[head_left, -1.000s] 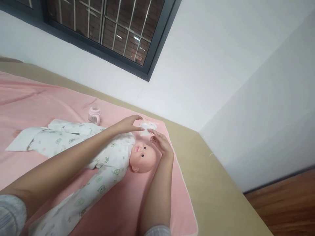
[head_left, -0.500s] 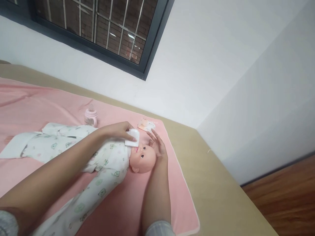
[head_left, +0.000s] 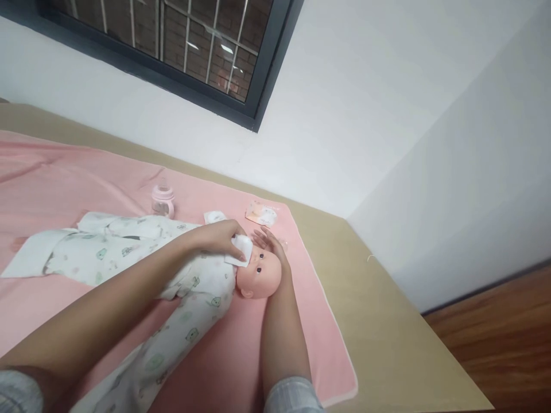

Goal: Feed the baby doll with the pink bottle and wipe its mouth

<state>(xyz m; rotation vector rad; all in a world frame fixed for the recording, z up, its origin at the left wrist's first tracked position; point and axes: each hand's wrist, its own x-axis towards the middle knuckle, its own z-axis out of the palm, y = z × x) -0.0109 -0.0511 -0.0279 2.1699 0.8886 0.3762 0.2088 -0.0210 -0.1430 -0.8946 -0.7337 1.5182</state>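
Baby doll [head_left: 258,275], one, bald-headed, laid face up with its head near the centre of the frame and its legs reaching to the left edge. Dressed in a white sleepsuit [head_left: 114,249], printed with small green animals; one sleeve runs down to the lower left.

Folded white cloth [head_left: 243,250], one, at the centre, lying over the doll's mouth and chin. Left hand [head_left: 220,238]: grip closed, thumb and fingers pinching the cloth. Right hand [head_left: 272,244]: grip spread, fingers loosely extended beside the far side of the doll's head, forearm passing along the crown (whether the palm bears any weight cannot be told).

Baby bottle [head_left: 163,202], pink collar and handle, clear teat, upright left of centre, beyond the doll's body. Soft packet [head_left: 255,212], orange and white, flat above the right hand. Small translucent object [head_left: 284,245], just beside the right wrist, too faint to name.

Pink sheet [head_left: 310,338], pale-edged, beneath all the foregoing, spread on a tan bench [head_left: 379,338]. Window [head_left: 253,86], dark-framed and barred, upper left
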